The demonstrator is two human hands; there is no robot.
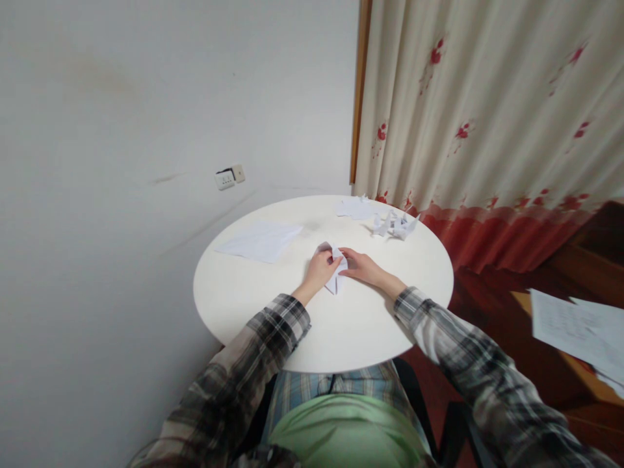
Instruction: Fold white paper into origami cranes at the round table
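A small piece of folded white paper point(334, 282) is held over the middle of the round white table, with a narrow split point toward me. My left hand point(322, 267) is closed on its left side, thumb pressed on the top layer. From the right, my right hand point(361, 267) grips the other edge, its fingers curved around the paper. Part of the folded shape is hidden behind the fingers. Several folded paper figures point(396, 225) stand together beyond my right hand.
The white table point(273, 318) meets the wall at the back left. Flat paper sheets point(263, 240) lie at its left, and more sheets point(354, 208) at the back. A floral curtain point(487, 130) hangs behind. Papers point(578, 328) rest on wooden furniture at the right.
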